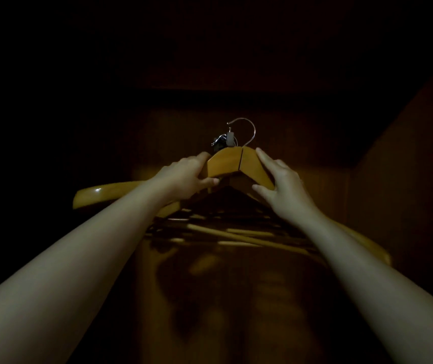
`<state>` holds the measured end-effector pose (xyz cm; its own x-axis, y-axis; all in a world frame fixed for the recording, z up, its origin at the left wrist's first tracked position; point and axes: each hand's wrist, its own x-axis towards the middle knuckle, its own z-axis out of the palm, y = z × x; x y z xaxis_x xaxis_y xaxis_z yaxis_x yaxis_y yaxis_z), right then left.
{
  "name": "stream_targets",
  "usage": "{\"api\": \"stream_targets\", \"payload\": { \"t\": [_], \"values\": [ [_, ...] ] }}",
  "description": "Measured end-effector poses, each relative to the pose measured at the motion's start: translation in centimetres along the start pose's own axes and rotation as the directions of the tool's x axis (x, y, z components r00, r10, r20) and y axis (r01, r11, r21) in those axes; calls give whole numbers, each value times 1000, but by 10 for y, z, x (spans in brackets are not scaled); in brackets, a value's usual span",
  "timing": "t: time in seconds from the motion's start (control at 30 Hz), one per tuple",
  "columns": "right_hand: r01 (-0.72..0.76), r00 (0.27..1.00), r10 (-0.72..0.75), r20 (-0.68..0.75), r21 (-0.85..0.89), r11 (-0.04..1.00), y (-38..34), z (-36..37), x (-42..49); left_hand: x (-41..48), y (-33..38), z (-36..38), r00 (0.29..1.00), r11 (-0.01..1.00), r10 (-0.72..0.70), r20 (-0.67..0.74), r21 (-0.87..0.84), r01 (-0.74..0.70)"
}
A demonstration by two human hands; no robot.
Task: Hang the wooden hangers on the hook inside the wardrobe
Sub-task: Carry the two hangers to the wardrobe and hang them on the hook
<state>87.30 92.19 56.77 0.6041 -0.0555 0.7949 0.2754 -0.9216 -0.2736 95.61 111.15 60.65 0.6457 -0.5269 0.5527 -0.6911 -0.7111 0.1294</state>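
Note:
A wooden hanger is held up inside the dark wardrobe, its metal hook just above and beside a small wall hook on the back panel. My left hand grips the hanger's left shoulder with curled fingers. My right hand pinches the right shoulder between thumb and fingers. Several more wooden hangers hang below and behind it, their bars crossing in shadow. Whether the held hanger's hook rests on the wall hook is unclear.
The wardrobe's wooden back panel fills the middle, and a side wall closes in at the right. The top and left are too dark to read. A hanger arm sticks out to the left.

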Motion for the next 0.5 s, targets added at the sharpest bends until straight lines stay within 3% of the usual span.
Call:
{"api": "stream_targets", "payload": {
  "t": [0.17, 0.37, 0.5],
  "values": [
    [8, 996, -8, 88, 2, 1000, 8, 17, 4, 3, -16, 7, 998, 962, -19, -66, -273, 0],
    [54, 998, -56, -2, -166, 985, 10, 35, -6, -15, -17, 38, 998, 951, -45, 38, -306, 54],
    [64, 996, -75, -51, -195, 979, 11, 49, -10, -17, -24, 57, 997, 975, -73, -16, -210, 68]
  ]
}}
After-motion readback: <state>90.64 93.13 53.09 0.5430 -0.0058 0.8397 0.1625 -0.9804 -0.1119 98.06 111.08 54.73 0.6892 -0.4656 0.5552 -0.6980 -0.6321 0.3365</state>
